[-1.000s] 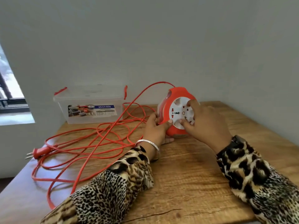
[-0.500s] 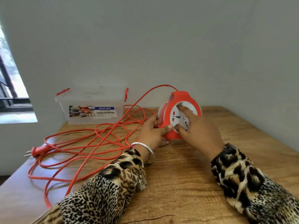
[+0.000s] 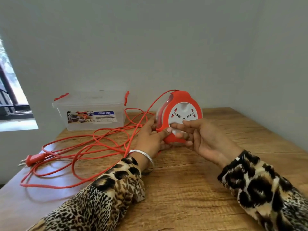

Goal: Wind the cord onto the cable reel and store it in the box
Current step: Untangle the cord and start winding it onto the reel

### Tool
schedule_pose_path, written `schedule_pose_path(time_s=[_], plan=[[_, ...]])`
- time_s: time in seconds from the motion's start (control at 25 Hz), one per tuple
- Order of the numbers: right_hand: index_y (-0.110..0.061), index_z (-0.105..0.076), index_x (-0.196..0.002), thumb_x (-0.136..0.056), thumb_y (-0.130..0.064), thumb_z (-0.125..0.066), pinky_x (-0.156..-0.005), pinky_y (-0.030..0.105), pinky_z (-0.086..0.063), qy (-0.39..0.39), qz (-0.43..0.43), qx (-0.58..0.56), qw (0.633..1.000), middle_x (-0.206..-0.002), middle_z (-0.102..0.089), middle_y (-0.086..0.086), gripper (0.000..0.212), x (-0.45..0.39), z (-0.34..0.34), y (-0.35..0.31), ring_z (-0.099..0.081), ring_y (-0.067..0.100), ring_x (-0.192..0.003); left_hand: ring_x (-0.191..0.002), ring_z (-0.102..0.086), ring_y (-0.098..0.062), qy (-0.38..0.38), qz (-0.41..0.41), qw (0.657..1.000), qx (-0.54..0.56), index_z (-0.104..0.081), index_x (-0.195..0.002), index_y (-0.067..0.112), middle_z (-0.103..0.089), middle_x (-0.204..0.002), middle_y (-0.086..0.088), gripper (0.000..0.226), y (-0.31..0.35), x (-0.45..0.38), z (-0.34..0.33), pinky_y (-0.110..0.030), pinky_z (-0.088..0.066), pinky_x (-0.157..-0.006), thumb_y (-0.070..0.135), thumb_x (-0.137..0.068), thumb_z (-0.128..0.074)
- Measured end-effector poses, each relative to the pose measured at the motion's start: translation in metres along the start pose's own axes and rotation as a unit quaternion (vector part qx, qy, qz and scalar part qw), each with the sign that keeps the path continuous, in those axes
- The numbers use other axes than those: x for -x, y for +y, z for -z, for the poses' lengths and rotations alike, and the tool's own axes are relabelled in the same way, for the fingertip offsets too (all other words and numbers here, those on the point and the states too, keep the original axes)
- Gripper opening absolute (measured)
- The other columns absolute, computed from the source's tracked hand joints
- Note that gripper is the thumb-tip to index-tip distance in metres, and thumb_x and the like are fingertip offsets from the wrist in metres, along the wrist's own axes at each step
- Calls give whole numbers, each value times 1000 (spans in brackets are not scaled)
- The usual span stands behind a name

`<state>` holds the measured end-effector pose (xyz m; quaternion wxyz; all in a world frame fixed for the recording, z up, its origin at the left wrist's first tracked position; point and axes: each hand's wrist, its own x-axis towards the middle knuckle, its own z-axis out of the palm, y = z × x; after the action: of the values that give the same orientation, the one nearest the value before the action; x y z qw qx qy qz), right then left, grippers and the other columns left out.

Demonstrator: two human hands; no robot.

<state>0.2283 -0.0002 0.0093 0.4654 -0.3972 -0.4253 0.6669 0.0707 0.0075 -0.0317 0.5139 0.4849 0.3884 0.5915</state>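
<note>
An orange cable reel (image 3: 179, 100) with a white socket face stands upright on the wooden table (image 3: 191, 189). My left hand (image 3: 150, 138) grips its lower left rim, thumb on the front. My right hand (image 3: 200, 137) has its fingers on the lower part of the white face. A long orange cord (image 3: 93, 144) leaves the reel's top and lies in loose loops on the table to the left, ending in an orange plug (image 3: 30, 160). A clear plastic box (image 3: 93, 112) with its lid on and orange latches sits at the back left.
Grey walls stand close behind and to the right of the table. A window (image 3: 10, 100) is at the far left. The table's left edge runs just past the plug.
My right hand has slid from the upper right of the white face down to its lower part, uncovering the sockets. The left hand keeps its grip on the rim.
</note>
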Motion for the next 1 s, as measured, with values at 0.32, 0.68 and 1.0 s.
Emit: schedule_pose_path(time_s=[0.32, 0.68, 1.0], plan=[[-31, -61, -108, -76, -9, -61, -80, 35, -45, 84, 374, 699, 603, -125, -47, 6, 39, -3, 17, -5, -49, 23, -105, -96, -69, -36, -24, 96, 995, -11, -52, -121, 10, -57, -128, -16, 43, 10, -4, 17, -39, -61, -56, -1, -84, -70], [-52, -54, -118, -65, -19, -78, -91, 49, -42, -41, 368, 829, 419, -142, -44, 9, 66, -7, 33, -17, -45, 31, -122, -78, -74, -25, -72, 107, 987, -99, -55, -114, 15, -69, -105, -8, 55, 18, -2, 20, -35, -61, -60, -8, -69, -79], [-41, -67, -104, -49, -8, -88, -78, 46, -49, -9, 441, 825, 353, -121, -60, 16, 68, -4, 31, -16, -59, 36, -107, -66, -71, -16, -65, 47, 985, -153, -67, -102, 10, -71, -84, -4, 41, 34, -3, 23, -30, -59, -55, 29, -70, -84]])
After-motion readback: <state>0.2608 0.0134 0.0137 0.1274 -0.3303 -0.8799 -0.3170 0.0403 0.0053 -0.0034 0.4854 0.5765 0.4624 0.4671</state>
